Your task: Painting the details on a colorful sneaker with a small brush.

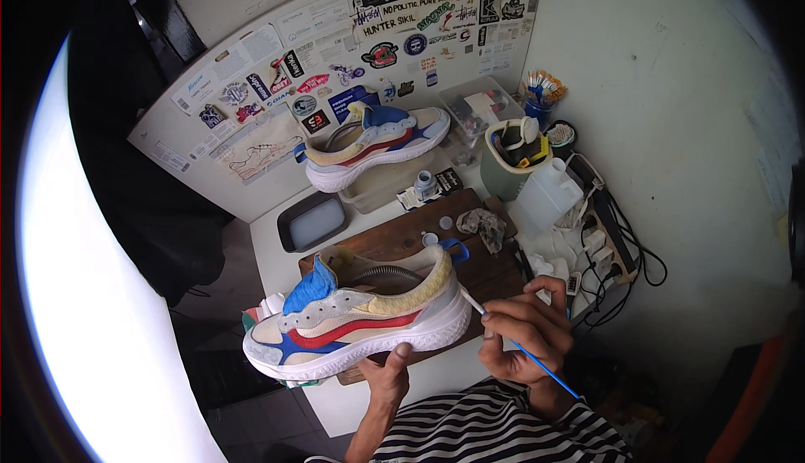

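My left hand grips a sneaker from below, thumb on the side of its white sole. The shoe is held above the wooden board, toe to the left and heel to the right. Its upper is cream and grey with a red stripe, blue patches and a yellowish collar. A grey spring-like coil shows inside the opening. In my right hand is a thin paintbrush with a blue handle, pinched between the fingers. The pale bristle end is at the heel; whether it touches cannot be made out.
Behind lies the wooden board with a crumpled cloth and small lids. A matching sneaker rests on a plastic box. Around stand a small bottle, a dark tray of liquid, a green bin, a jug and cables.
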A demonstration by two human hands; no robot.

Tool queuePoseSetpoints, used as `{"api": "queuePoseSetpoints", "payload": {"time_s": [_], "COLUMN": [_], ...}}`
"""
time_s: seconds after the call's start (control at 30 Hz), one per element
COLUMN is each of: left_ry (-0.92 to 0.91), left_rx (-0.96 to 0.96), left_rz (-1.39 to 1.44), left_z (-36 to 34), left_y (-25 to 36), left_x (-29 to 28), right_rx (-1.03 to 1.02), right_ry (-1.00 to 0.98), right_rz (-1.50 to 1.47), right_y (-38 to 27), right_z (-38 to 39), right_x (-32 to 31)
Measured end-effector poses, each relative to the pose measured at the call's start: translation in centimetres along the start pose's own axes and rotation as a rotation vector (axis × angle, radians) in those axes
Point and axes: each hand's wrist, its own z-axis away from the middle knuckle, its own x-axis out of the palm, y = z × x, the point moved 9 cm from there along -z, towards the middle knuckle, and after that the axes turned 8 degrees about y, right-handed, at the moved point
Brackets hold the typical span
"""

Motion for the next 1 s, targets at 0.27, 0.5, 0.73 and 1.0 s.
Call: {"api": "queuePoseSetpoints", "payload": {"time_s": [0.27,0.5,0.73,1.0], "left_ry": [0.091,0.106,0.095,0.103], "left_rx": [0.102,0.043,0.06,0.06], "left_rz": [-0.052,-0.239,-0.213,-0.254], "left_z": [0.5,0.8,0.8,1.0], "left_y": [0.8,0.2,0.2,0.6], "left_x": [0.2,-0.6,0.0,0.3], "right_rx": [-0.065,-0.052,-0.097,-0.062], "right_ry": [-0.057,-0.067,-0.095,-0.073], "right_rz": [0.059,0.056,0.032,0.109], "right_y": [-1.1,-0.7,-2.0,-0.5], "right_z": [0.8,0.6,1.9,1.2], "right_x": [1.7,1.1,2.4,1.6]}}
